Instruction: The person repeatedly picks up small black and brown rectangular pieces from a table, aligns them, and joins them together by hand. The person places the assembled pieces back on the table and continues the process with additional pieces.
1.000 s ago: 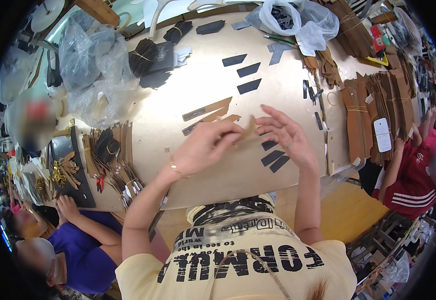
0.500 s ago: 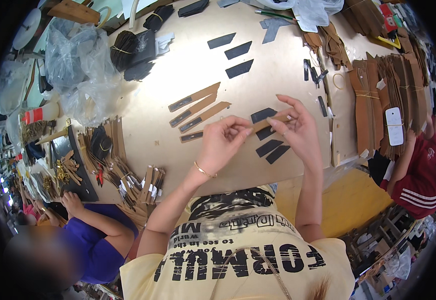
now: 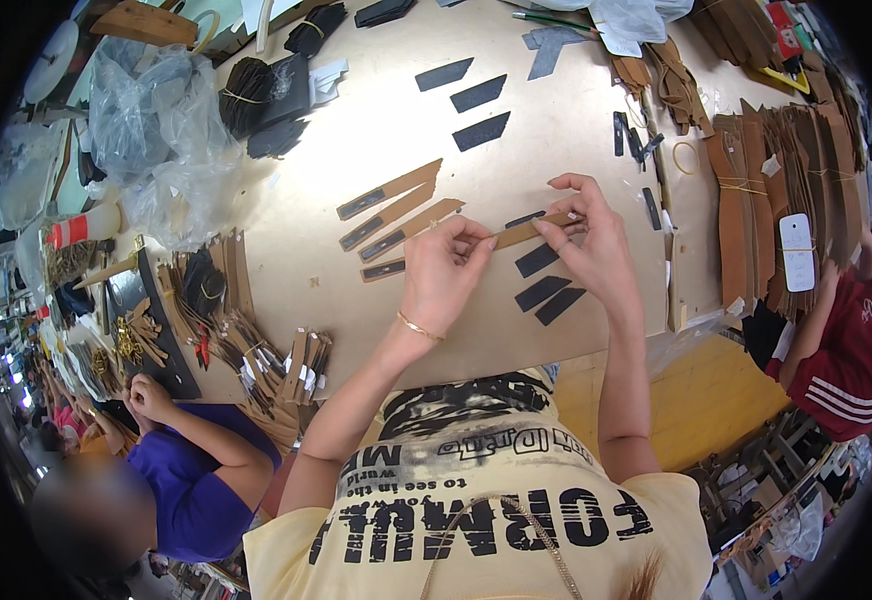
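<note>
A narrow brown leather-like strip [image 3: 518,234] is stretched between my two hands, just over the table. My left hand [image 3: 446,268] pinches its left end between thumb and fingertips. Its right end is in the grip of my right hand [image 3: 596,245], whose outer fingers are raised. Several slanted black pieces [image 3: 538,261] lie under and below the strip, the top one partly covered by it. Left of my left hand are several brown strips [image 3: 388,216], each with a narrow dark piece on its left end.
More slanted black pieces [image 3: 481,93] lie farther up the table [image 3: 286,210]. Bundled brown strips [image 3: 746,185] stand at the right, with other bundles [image 3: 296,365] at lower left. Clear plastic bags [image 3: 156,130] fill the upper left. A co-worker in purple [image 3: 206,490] sits at the left.
Both hands have shifted slightly, the right one a little upward and the left a little down the strip's line. The brown strip now lies over more of the top black piece.
</note>
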`<state>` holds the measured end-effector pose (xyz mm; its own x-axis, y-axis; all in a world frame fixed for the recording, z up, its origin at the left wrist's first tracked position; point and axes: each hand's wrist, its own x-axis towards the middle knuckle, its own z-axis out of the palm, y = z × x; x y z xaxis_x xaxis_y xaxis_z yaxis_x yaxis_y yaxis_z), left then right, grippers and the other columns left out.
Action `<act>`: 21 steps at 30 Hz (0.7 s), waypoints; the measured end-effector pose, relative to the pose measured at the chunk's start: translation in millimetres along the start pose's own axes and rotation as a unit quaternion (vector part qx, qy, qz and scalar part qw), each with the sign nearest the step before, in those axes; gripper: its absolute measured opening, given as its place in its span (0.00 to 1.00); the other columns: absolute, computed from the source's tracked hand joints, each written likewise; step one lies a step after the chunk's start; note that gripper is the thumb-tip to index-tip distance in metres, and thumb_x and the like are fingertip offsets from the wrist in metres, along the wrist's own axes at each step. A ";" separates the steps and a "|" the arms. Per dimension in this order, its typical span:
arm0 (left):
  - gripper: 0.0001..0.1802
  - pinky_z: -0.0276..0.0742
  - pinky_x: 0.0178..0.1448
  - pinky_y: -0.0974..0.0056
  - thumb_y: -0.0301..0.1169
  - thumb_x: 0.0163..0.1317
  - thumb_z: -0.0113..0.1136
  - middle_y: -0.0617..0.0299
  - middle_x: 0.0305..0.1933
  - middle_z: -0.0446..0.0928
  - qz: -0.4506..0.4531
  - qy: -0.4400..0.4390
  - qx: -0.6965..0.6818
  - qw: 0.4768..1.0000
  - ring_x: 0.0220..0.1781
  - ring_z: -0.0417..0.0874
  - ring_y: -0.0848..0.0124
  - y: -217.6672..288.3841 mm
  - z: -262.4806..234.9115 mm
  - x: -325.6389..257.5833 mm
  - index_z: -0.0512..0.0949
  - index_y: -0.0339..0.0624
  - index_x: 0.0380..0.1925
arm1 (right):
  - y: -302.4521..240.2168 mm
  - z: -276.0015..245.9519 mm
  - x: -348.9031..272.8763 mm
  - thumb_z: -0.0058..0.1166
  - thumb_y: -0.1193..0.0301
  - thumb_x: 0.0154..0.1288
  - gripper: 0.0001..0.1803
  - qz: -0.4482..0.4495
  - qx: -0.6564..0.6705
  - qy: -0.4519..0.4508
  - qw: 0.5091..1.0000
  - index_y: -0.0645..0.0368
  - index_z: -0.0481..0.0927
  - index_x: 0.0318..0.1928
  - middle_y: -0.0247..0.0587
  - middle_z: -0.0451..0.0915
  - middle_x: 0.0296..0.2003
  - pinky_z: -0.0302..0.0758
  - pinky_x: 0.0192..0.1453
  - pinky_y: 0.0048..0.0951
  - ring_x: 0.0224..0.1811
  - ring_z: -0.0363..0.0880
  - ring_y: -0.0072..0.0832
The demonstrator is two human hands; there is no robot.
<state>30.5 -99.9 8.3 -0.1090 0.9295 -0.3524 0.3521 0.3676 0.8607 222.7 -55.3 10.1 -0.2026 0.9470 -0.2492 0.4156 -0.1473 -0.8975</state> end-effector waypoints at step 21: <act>0.04 0.78 0.30 0.71 0.20 0.58 0.64 0.59 0.27 0.81 0.090 0.045 0.045 0.994 0.24 0.81 0.76 -6.5 13.4 -2.0 0.83 0.33 0.33 | 2.8 10.6 -2.6 0.61 0.80 0.60 0.19 -0.028 -0.040 0.043 0.998 0.61 0.69 0.49 0.43 0.81 0.33 0.80 0.39 0.29 0.34 0.83 0.32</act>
<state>40.9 -104.5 -1.5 -0.1178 0.9803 -0.1587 0.4548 0.1953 0.8689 215.0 -61.2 4.4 -0.1519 0.9747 -0.1637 0.4754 -0.0731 -0.8767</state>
